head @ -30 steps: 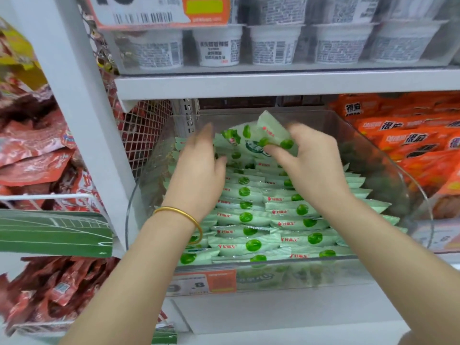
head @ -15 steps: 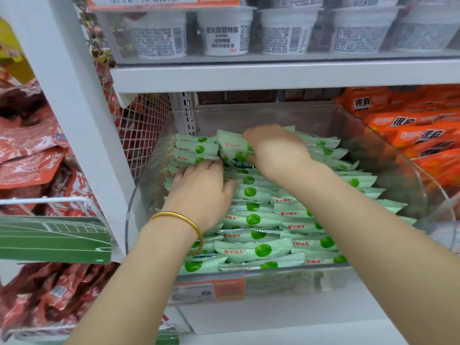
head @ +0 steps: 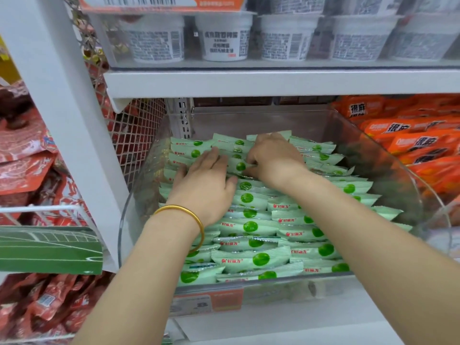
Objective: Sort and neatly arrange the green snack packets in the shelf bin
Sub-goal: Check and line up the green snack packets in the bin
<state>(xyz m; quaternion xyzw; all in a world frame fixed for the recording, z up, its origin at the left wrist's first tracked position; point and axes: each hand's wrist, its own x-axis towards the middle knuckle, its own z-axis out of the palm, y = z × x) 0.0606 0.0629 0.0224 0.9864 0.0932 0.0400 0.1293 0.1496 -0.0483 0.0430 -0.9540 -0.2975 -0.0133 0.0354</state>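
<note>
A clear plastic shelf bin (head: 388, 155) holds several pale green snack packets (head: 251, 227) with dark green dots, lying in overlapping rows. My left hand (head: 204, 188), with a gold bangle on its wrist, rests flat with straight fingers on the packets at the bin's back left. Just to its right, my right hand (head: 273, 158) has its fingers curled down round a packet (head: 240, 166) in the back row. The fingertips of that hand are hidden among the packets.
Above, a white shelf (head: 273, 82) carries white tubs (head: 224, 38). Orange packets (head: 410, 140) fill the neighbouring bin on the right. Red packets (head: 27, 170) hang left of the white upright (head: 62, 120). An orange price tag (head: 206, 303) sits on the bin's front.
My right hand brought a raised packet down into the back row and now grips there. My left hand slid forward and flattened onto the back-left packets.
</note>
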